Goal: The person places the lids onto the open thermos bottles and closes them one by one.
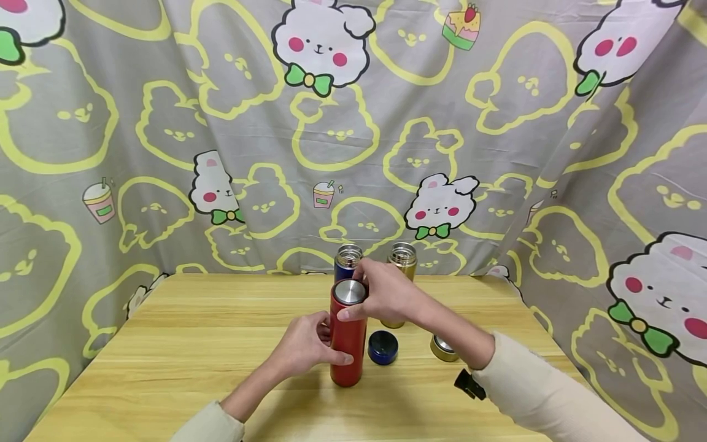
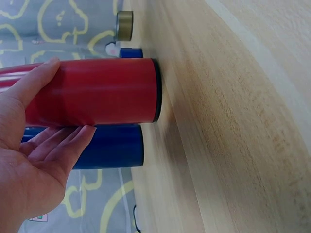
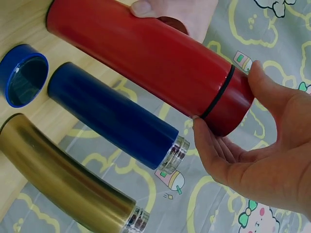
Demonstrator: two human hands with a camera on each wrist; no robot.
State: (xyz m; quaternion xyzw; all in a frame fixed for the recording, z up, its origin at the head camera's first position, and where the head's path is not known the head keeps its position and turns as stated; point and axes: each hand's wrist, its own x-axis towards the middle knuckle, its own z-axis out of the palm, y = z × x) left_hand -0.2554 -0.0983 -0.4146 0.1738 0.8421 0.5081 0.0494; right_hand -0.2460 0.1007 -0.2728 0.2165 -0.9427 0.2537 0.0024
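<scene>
A red thermos (image 1: 348, 350) is upright at the table's middle, its steel-topped lid (image 3: 233, 104) on its mouth. My left hand (image 1: 306, 347) grips the lower body, thumb on the near side and fingers behind. From above, my right hand (image 1: 386, 291) holds the lid between thumb and fingers. Just behind stands a blue thermos (image 3: 114, 114) with its steel mouth uncovered. A gold thermos (image 3: 68, 174), also lidless, stands to its right, partly hidden by my right hand in the head view.
On the table (image 1: 221, 307), right of the red thermos, lie a blue lid (image 1: 383, 347) and a gold lid (image 1: 444, 348), the latter partly behind my right forearm. A patterned grey curtain (image 1: 254, 135) hangs behind the table and at both sides.
</scene>
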